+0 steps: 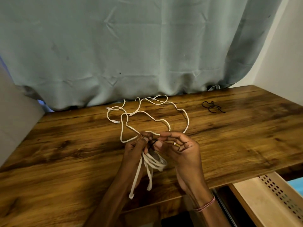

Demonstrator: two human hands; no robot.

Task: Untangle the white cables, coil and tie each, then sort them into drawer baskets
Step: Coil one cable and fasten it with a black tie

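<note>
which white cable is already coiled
The coiled cable gripped by the left hand, with the right hand pinching a black tie at it; the other cables lie loose on the table behind.

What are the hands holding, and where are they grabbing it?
The left hand grips the coiled white cable at its top; the right hand pinches a black tie against that same spot.

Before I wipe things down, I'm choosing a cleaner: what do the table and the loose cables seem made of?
Table: wood or wood-look laminate, I cannot tell which; brown streaky grain, slight sheen. Cables: white, probably plastic or rubber sheath, matte; they bend in soft kinks.
</note>
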